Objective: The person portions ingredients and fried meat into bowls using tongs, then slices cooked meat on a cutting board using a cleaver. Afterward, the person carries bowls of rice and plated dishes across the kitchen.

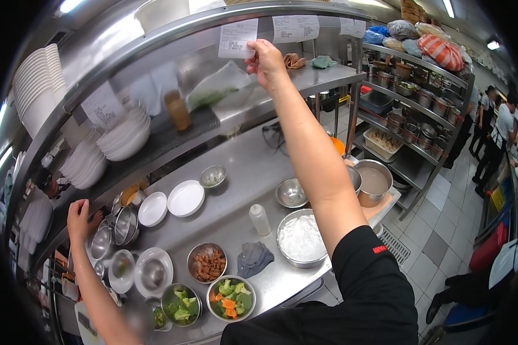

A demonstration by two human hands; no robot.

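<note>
1. Right hand (263, 62): thumb and fingers pinched on paper slip (234, 43), up at the shelf's top rail (305, 8). Can't tell if the rail also grips it.
2. Left hand (78, 220): fingers curled, contents hidden, can't tell grip. Near stacked metal bowls (126, 225).
3. Slip print too small to read.
4. Right arm blocks part of a steel bowl (355, 179) beside the pot (381, 200).
5. Bench centre: squeeze bottle (260, 220), grey cloth (255, 260).
</note>
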